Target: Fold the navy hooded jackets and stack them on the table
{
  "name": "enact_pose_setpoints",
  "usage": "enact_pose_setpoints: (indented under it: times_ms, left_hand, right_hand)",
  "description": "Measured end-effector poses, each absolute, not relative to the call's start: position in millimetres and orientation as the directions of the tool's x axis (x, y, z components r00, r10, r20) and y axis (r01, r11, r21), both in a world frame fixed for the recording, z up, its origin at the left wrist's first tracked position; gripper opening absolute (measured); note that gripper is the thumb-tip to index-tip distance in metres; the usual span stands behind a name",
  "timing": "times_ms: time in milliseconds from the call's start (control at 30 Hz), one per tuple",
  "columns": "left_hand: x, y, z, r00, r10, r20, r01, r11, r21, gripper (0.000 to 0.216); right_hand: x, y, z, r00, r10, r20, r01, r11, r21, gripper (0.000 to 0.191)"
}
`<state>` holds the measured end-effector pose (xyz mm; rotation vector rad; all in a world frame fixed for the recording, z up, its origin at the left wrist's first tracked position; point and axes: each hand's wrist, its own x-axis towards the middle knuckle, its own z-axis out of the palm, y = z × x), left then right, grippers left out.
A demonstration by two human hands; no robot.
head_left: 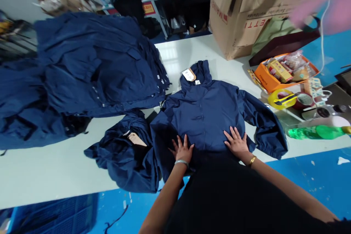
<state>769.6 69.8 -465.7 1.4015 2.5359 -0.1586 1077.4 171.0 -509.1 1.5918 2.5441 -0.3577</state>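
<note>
A navy hooded jacket (208, 111) lies spread on the white table (181, 49), front side up, its hood pointing away from me. A white and brown paper tag (189, 75) rests at the hood. My left hand (181, 150) lies flat on the jacket's lower left part, fingers spread. On the lower right part, my right hand (236, 142) also presses flat with fingers apart. The right sleeve in view bends outward toward the table's front edge. Just left of the jacket is a crumpled navy garment (128, 157) with a brown tag (137, 139). My body hides the jacket's bottom hem.
A tall stack of navy garments (101, 62) covers the table's left side. At right are a cardboard carton (230, 36), an orange box of snacks (270, 84), a yellow tape roll (281, 99) and a green bottle (318, 132). A blue crate (55, 214) sits below the table.
</note>
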Motion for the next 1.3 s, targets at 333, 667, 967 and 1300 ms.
enact_pose_setpoints:
  times_ms: [333,667,967,1300]
  left_hand:
    - [704.0,37.1,-391.2,-0.666,0.712,0.223,0.745,0.649,0.152,0.076]
    - [685.5,34.0,-355.8,-0.781,0.591,-0.202,0.582,0.806,0.107,0.035]
    - [752.3,79.9,-351.7,-0.284,0.951,-0.122,0.494,0.254,0.832,0.047]
    - [681.4,93.9,-390.7,-0.541,0.828,-0.148,0.515,0.465,0.720,0.034]
  right_hand:
    - [1066.5,182.1,-486.7,-0.462,0.871,-0.169,0.882,0.431,-0.193,0.058]
    - [944.8,158.0,-424.6,-0.927,0.298,-0.228,0.285,0.164,-0.944,0.042]
    - [890.1,137.4,-425.4,-0.757,0.527,-0.386,0.137,-0.449,-0.883,0.049]
    - [1065.0,240.4,-438.4,-0.449,0.809,-0.380,0.341,-0.238,-0.909,0.046]
